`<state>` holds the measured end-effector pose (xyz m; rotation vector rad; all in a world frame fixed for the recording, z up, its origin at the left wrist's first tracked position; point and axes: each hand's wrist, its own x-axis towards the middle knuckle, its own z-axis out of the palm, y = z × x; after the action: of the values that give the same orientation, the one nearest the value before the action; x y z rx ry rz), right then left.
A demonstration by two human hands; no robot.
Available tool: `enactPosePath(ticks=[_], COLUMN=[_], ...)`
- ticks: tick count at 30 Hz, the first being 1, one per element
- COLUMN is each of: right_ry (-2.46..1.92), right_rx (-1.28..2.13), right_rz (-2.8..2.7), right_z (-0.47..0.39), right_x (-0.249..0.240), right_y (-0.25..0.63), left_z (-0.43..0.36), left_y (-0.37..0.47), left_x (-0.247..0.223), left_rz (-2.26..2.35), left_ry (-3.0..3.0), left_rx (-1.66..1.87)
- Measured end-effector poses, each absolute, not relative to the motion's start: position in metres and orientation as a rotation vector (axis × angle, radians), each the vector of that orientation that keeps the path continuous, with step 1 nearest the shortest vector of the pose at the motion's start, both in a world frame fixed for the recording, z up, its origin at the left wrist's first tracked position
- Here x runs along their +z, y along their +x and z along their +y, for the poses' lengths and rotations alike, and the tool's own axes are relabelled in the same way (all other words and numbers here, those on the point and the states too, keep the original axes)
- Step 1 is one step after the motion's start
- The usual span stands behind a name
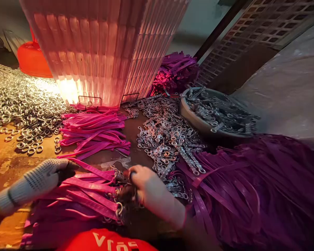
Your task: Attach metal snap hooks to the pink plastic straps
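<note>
My left hand (48,174), in a white knitted glove with dark dots and dark fingertips, is closed at the end of a pink strap (94,169). That strap runs right toward my other hand. My right hand (149,186), also in a pale glove with dark fingers, is curled in beside the metal pieces at the strap ends; what its fingers grip is hidden and blurred. Below both hands lies a bundle of pink straps (86,193). Metal rings (119,209) sit at the bundle's right end.
Loose metal rings (34,108) are heaped at left under an orange lamp (34,59). Another strap pile (94,130) lies ahead, before a ribbed translucent panel (94,45). Short chains (170,139) spread beside a full basin (187,111). Purple straps (240,195) cover the right.
</note>
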<state>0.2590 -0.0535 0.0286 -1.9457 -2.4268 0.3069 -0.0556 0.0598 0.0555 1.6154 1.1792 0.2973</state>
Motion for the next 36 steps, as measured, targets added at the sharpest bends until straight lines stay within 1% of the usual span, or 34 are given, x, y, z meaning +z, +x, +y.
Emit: enactPosePath(ticks=[1, 2, 4, 7, 10, 13, 16, 21, 25, 28, 31, 34, 36], right_ry=[-2.106, -2.372, -2.639, -2.817, -2.875, -2.878, -2.827, -2.704, -2.621, -2.428, -2.275, -2.354, -2.402], right_rx=[0.266, 0.179, 0.025, -0.098, -0.114, -0.125, -0.212, -0.371, -0.432, -0.493, -0.393, -0.141, -0.046], right_rz=[-2.314, -2.14, -1.908, -1.758, -1.735, -1.745, -1.775, -1.801, -1.746, -1.596, -1.584, -1.567, -1.534], right_z=[-0.041, -0.027, 0.002, 0.039, 0.055, 0.052, 0.041, 0.026, 0.017, 0.007, -0.002, -0.008, -0.013], right_x=[0.023, 0.017, 0.004, -0.017, -0.034, -0.04, -0.041, -0.048, -0.054, -0.057, -0.057, -0.053, -0.046], right_y=[0.274, 0.29, 0.321, 0.35, 0.357, 0.358, 0.361, 0.366, 0.367, 0.358, 0.341, 0.325, 0.311], left_z=[0.056, 0.052, 0.045, 0.042, 0.043, 0.039, 0.033, 0.025, 0.022, 0.019, 0.015, 0.011, 0.009], left_y=[-0.048, -0.039, -0.017, 0.02, 0.045, 0.055, 0.052, 0.041, 0.038, 0.039, 0.041, 0.04, 0.039], left_x=[0.045, 0.035, 0.022, 0.014, 0.011, 0.006, 0.002, -0.003, -0.004, -0.001, 0.004, 0.005, 0.004], left_rz=[1.173, 1.161, 1.103, 1.009, 0.884, 0.761, 0.695, 0.697, 0.726, 0.749, 0.771, 0.801, 0.828], left_ry=[1.423, 1.232, 0.901, 0.541, 0.376, 0.307, 0.296, 0.389, 0.248, 0.175, 0.265, 0.435, 0.54], left_rx=[0.274, 0.267, 0.318, 0.356, 0.316, 0.296, 0.331, 0.465, 0.494, 0.483, 0.5, 0.498, 0.496])
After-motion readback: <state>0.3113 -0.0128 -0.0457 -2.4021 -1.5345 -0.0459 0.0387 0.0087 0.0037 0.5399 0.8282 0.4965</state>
